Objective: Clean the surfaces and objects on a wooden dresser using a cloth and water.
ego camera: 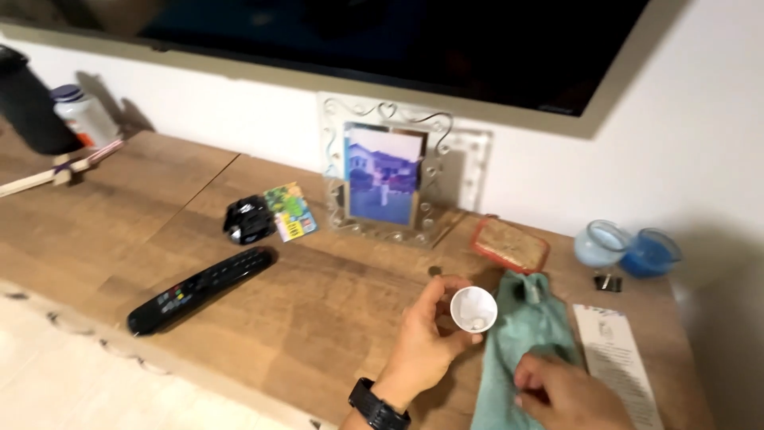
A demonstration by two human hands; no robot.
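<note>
While the left hand (426,342) is raised a little above the wooden shelf (95,231), its thumb and fingers are wrapped around a small white cup (473,309), the open mouth tipped toward the viewer so that the pale inside shows. A black watch (378,406) sits on that wrist. Just to the right, the right hand (561,390) presses down on a teal cloth (521,342) that lies in a long crumpled strip on the wood; the fingers look bunched into the fabric, though the blur makes it hard to say whether they actually pinch it or only rest on it. The cup is beside the upper end of the cloth, near it but apart.

Behind the hands, a clear decorative picture frame (386,179) leans against the white wall under the dark screen (414,40). Left of it lie a small black object (248,219) and a colourful card (290,211), with a black remote control (199,291) nearer the shelf's front edge. Right of the frame sit a reddish rectangular dish (509,245), a pale blue glass jar (601,243) and a darker blue one (651,253) touching it. A white printed paper slip (617,362) lies beside the cloth. At the far left stand a dark container (28,103) and a white bottle (83,115).
</note>
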